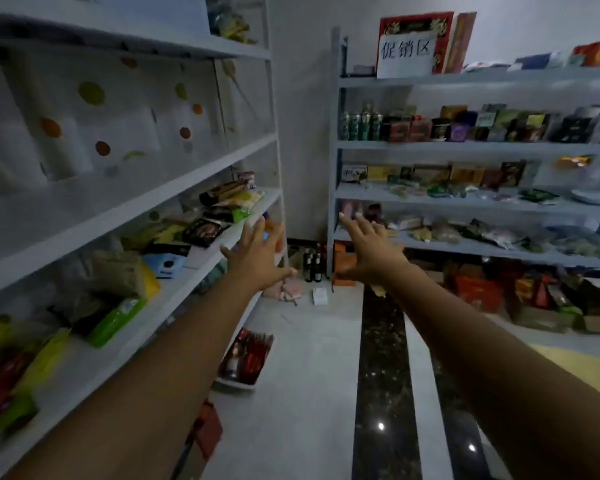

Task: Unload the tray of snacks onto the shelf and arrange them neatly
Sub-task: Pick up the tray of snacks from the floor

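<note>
Evidently little is unloaded: the shallow white tray of red snack packets (245,362) sits full on the pale floor, below the white metal shelf (201,261); left hand (257,258) and right hand (368,251) reach forward, grip apart, empty

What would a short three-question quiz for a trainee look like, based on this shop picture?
1. True or false: the left hand and the right hand are both empty, fingers spread.
2. Where is the white tray of red snack packets? A) on the floor beside the left shelf unit B) on the top shelf C) in the person's hands
3. Fill in: the white paper sign stands on the ____ level of the right shelf unit.

Key: 1 true; 2 A; 3 top.
</note>
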